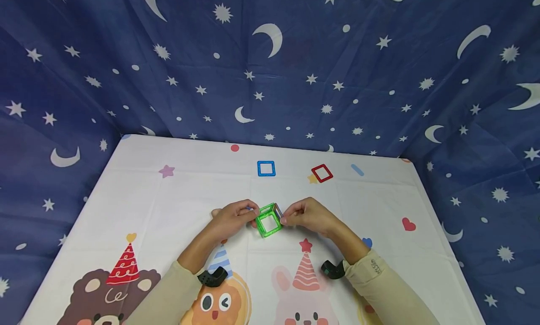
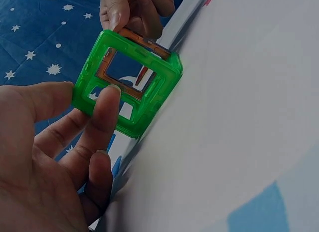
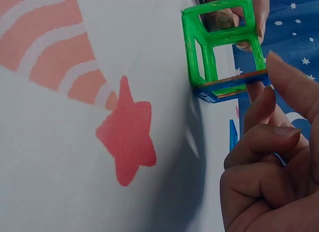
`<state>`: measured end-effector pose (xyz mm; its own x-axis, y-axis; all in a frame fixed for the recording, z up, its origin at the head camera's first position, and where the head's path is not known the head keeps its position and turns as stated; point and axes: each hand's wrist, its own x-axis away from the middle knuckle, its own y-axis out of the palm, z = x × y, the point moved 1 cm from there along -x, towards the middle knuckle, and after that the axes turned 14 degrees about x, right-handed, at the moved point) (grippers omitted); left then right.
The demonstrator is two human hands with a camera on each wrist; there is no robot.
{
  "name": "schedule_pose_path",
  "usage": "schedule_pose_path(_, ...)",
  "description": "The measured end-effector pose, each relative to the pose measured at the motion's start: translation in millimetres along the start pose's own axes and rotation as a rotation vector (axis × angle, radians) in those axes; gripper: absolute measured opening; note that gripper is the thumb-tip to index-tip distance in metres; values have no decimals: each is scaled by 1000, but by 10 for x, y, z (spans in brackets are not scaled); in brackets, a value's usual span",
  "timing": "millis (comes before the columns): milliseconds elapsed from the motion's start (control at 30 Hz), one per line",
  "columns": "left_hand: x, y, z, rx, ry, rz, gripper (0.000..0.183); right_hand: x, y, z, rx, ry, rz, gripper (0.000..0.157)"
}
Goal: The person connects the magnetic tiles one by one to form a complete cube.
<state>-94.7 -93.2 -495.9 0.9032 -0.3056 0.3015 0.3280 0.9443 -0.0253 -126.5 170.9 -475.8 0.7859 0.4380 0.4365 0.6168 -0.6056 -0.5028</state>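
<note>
A small box of see-through magnetic tiles point(image 1: 267, 215), with green square frames on several sides, is held between both hands above the tablecloth. My left hand point(image 1: 234, 219) pinches a green frame at its left side, thumb on the edge and a fingertip across the frame in the left wrist view. On the right side, my right hand point(image 1: 310, 216) pinches an orange square tile point(image 2: 149, 43) by its edge. A blue edge point(image 3: 219, 97) shows beside the orange one in the right wrist view; whether it is a separate tile I cannot tell.
Farther back on the white printed tablecloth point(image 1: 202, 184) lie a blue square tile point(image 1: 259, 169) and a red square tile point(image 1: 316, 176), apart from each other. A dark blue star-and-moon curtain point(image 1: 295, 104) stands behind and along both sides. Black wrist cameras point(image 1: 213, 277) sit by both cuffs.
</note>
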Motion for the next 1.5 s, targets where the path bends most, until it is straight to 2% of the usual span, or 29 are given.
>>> schedule_pose_path(333, 4, -28, -13, -48, 19, -16, 17, -34, -38, -52, 81, 13, 98, 19)
schedule_pose_path(433, -6, -39, -19, -54, 40, -28, 30, -73, -41, -58, 79, 13, 104, 20)
schedule_pose_path(567, -16, -62, -23, -51, 74, -54, 58, -135, -45, -69, 78, 5, 104, 20)
schedule_pose_path(700, -9, -83, -15, -58, 101, -88, 70, -205, -43, -81, 82, -23, 95, 22)
schedule_pose_path(933, 4, -89, -13, -53, 118, -105, 72, -317, -23, -114, 72, -56, 72, 23)
schedule_pose_path(1267, 7, -81, 4, -97, 114, -88, 73, -429, -49, -100, -65, -35, -26, 25)
schedule_pose_path(1500, 13, -90, -6, -80, 98, -95, 75, -494, -80, -110, -111, -34, -50, 23)
